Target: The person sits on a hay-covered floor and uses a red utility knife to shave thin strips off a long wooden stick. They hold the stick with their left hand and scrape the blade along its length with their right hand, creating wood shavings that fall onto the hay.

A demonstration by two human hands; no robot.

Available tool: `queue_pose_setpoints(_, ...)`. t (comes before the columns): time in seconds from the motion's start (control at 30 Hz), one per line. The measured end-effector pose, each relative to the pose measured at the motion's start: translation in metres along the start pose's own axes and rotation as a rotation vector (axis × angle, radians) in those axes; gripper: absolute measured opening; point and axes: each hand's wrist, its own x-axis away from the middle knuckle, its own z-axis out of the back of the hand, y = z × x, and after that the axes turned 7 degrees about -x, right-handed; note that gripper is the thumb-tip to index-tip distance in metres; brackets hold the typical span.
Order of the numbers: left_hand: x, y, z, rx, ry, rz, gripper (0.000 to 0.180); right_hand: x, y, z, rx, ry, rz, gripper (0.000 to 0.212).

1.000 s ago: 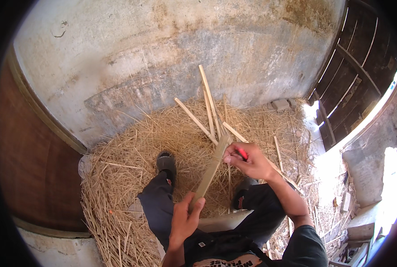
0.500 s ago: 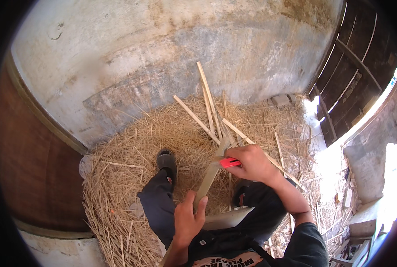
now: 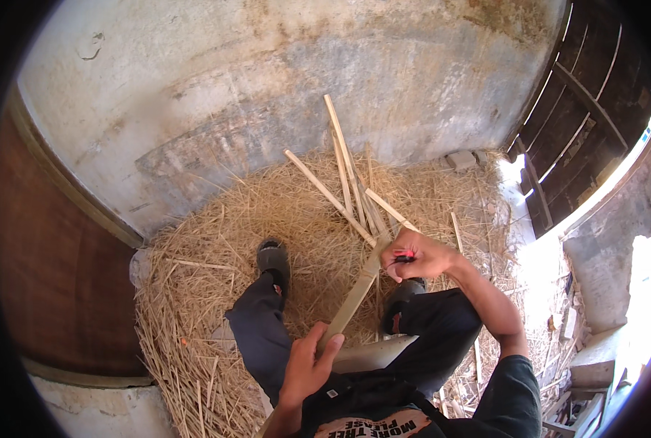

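My left hand (image 3: pixel 307 371) is closed around the near end of a flat greenish bamboo strip (image 3: pixel 355 298), thumb on top. The strip slants away from me toward the right, between my knees. At its far end my right hand (image 3: pixel 424 254) is closed on a red-handled cutter knife (image 3: pixel 406 256); the fingers cover most of it, and its blade cannot be made out. Just beyond that hand, several pale split bamboo strips (image 3: pixel 330 191) lean together in a loose bundle.
Straw-like shavings (image 3: pixel 208 292) cover the ground around my feet. A stained plaster wall (image 3: pixel 267 87) rises ahead, with a brown door panel (image 3: pixel 70 270) on the left. Dark wooden boards (image 3: pixel 581 102) stand on the right, above pale blocks (image 3: pixel 595 365).
My right hand has moved right and slightly away along the strip, and its wrist has turned. The strip's far end has swung a little to the right. My left hand keeps its grip.
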Motion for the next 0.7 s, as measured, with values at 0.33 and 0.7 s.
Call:
queue_pose_setpoints(0.33, -0.004, -0.012, 0.003, 0.076, -0.091, -0.002, 0.03, 0.012, 0.021, 0.032, -0.345, -0.217, -0.055, 0.022)
queue_pose_setpoints(0.7, -0.006, 0.007, 0.002, -0.108, 0.22, -0.057, 0.028, 0.008, -0.048, -0.029, 0.528, 0.57, -0.158, 0.029)
